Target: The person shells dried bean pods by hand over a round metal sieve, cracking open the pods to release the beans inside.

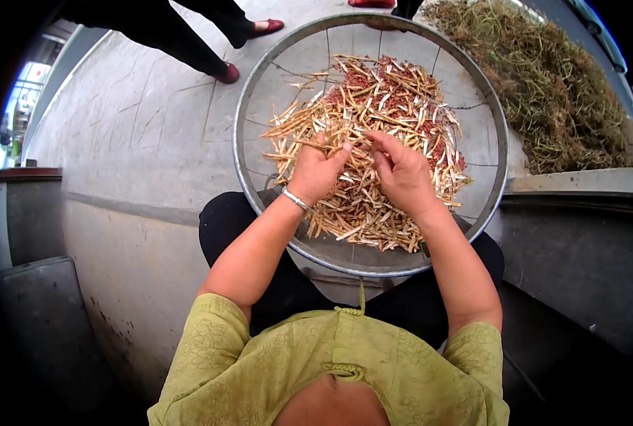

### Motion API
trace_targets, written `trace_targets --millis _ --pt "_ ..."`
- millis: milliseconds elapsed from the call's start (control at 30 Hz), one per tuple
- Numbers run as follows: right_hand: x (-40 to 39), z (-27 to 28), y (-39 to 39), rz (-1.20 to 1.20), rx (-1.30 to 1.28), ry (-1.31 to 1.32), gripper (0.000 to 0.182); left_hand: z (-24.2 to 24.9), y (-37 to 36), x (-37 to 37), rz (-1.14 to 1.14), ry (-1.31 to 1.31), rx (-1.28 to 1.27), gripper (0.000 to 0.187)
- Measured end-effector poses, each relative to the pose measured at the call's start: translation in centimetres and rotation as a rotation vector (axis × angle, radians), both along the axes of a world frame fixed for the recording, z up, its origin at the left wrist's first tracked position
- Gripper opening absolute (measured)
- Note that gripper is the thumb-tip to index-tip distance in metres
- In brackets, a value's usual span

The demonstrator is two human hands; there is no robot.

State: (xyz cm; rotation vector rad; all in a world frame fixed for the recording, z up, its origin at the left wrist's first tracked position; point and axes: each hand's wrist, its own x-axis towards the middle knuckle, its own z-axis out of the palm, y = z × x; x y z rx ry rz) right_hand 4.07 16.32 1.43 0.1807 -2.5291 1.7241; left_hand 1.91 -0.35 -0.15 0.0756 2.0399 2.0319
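Head view: left hand (318,172) over the middle of the sieve. Its grip is pinched on a few dry bean pods (338,137), thumb on the near side, pod ends sticking out past the fingers. Right hand (407,177) just beside it, fingers curled, thumb and index finger close to each other near the held pods. Whether the right grip has a pod between its fingertips I cannot say; the area is too small and cluttered.

Beneath both hands: heap of pale brown pods (373,226), many split, some with whitish inner faces up. Heap covers the middle of the sieve. Shelled red beans (402,78) lie among the pods, thickest toward the far side and along the right of the heap.

Container: round wire-mesh sieve with a grey metal rim (395,271). It lies across the person's knees; dark trousers (222,226) show beside the rim and through the mesh at the near side.

Person: silver-coloured bracelet (295,198) on the left wrist; yellow-green short-sleeved top (295,344) with knotted cord loops down the front.

Surroundings: heap of dried plants (537,82) beyond the sieve to the right, greenish-brown, tangled. Pale paved floor (146,128) to the left. Far left, a second person's legs in dark trousers (178,39), with red shoes (267,27), well apart from the hands. Another red shoe (371,3) at the top edge, behind the sieve.
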Motion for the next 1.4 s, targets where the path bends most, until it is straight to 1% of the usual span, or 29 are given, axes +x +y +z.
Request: trace_targets --millis 33,67,100,167,200,267,300,367,433,500,567,600,633,700,733,767,833,867,900,1000,1067,1100,1133,1167,1200,1233,1300,1333,1400 --pt "0.0 0.2 0.1 -0.054 0.390 0.437 0.015 -0.1 -0.1 0.0 0.010 -0.013 -0.003 0.013" --pt "0.1 0.5 0.1 -0.048 0.332 0.340 0.010 -0.3 -0.2 0.0 0.010 -0.017 -0.004 0.013" --pt "0.3 0.8 0.1 -0.048 0.332 0.332 0.010 -0.4 -0.3 0.0 -0.014 -0.022 -0.016 0.013" --pt "0.3 1.1 -0.2 -0.020 -0.152 -0.179 0.005 -0.5 0.0 0.2 -0.040 -0.032 -0.027 0.014" --pt "0.3 1.1 -0.4 -0.050 -0.251 -0.228 0.007 -0.3 0.5 0.4 -0.014 -0.047 0.042 0.014" --pt "0.4 1.5 -0.9 -0.050 -0.282 -0.266 0.006 -1.0 1.2 0.6 0.012 -0.071 0.169 0.018" --pt "0.4 1.5 -1.0 -0.046 -0.314 -0.298 0.005 -1.0 1.1 0.6 0.014 -0.075 0.171 0.018" --pt "0.5 1.3 -1.1 -0.025 -0.239 -0.231 0.005 -0.8 0.8 0.6 -0.008 -0.211 0.132 0.024" --pt "0.7 1.6 -1.2 0.031 -0.038 -0.095 0.005 -0.7 1.0 0.6 0.011 -0.200 0.175 0.026" --pt "0.7 1.4 -1.1 0.040 -0.058 -0.133 0.007 -0.9 1.2 0.6 -0.016 -0.203 0.307 0.027" --pt "0.5 1.5 -1.0 0.139 -0.297 -0.268 0.011 -0.6 0.9 0.4 0.024 -0.194 0.266 0.027" --pt "-0.1 1.6 -0.4 0.191 -0.324 -0.383 0.015 -0.3 0.6 0.3 0.064 -0.181 0.225 0.026" --pt "-0.5 0.9 -0.2 0.150 -0.403 -0.374 0.016 -0.2 0.3 -0.1 0.070 -0.180 0.227 0.026" --pt "-1.4 -0.2 0.2 0.071 -0.088 -0.340 0.016 0.0 -0.5 -1.0 0.126 -0.038 0.246 0.025" --pt "-1.8 -1.3 -0.1 0.067 0.054 -0.165 0.015 0.3 -1.5 -1.3 0.076 -0.102 0.232 0.025" --pt "-1.7 -1.7 0.3 0.162 0.277 -0.037 0.015 0.5 -1.6 -1.4 0.082 -0.098 0.235 0.025" --pt "-1.2 -3.1 -0.7 0.242 0.528 0.185 0.018 1.0 -1.8 -1.6 0.151 -0.004 0.310 0.028" --pt "-0.9 -3.4 -0.7 0.330 0.619 -0.022 0.024 1.2 -2.2 -1.7 0.116 -0.068 0.296 0.024" --pt "-0.9 -3.8 -1.2 0.348 0.655 0.040 0.020 1.2 -2.5 -1.8 0.121 -0.065 0.296 0.024" --pt "-1.1 -3.7 -1.3 0.329 0.598 0.006 0.019 0.8 -2.9 -1.7 0.080 -0.044 0.262 0.018" --pt "-1.6 -2.6 -0.9 0.180 0.339 -0.155 0.015 0.5 -2.9 -1.7 0.106 -0.039 0.320 0.019" --pt "-1.7 -1.9 -0.7 0.181 0.344 -0.152 0.015 0.3 -2.8 -1.7 0.130 -0.036 0.377 0.022" --pt "-1.7 -1.0 -0.4 0.120 0.094 -0.330 0.013 0.3 -2.8 -1.6 0.143 -0.026 0.313 0.016" --pt "-1.7 -0.6 -0.2 0.056 -0.160 -0.505 0.011 0.3 -2.7 -1.5 0.141 -0.024 0.318 0.016" --pt "-1.6 -0.5 -0.1 0.034 -0.306 -0.443 0.008 0.4 -2.5 -1.3 0.136 -0.012 0.311 0.014" --pt "-1.4 -0.3 0.0 0.031 -0.304 -0.441 0.008 0.3 -2.3 -1.1 0.129 -0.002 0.302 0.013" --pt "-1.3 0.5 0.1 -0.004 -0.454 -0.507 0.010 0.1 -2.0 -0.9 0.109 -0.019 0.286 0.011" --pt "-1.3 0.2 -0.1 -0.015 -0.527 -0.478 0.011 -0.1 -1.7 -0.9 0.114 -0.028 0.290 0.011" --pt "-1.3 0.2 -0.2 -0.037 -0.540 -0.466 0.011 0.0 -0.9 -0.7 0.143 -0.010 0.285 0.017"
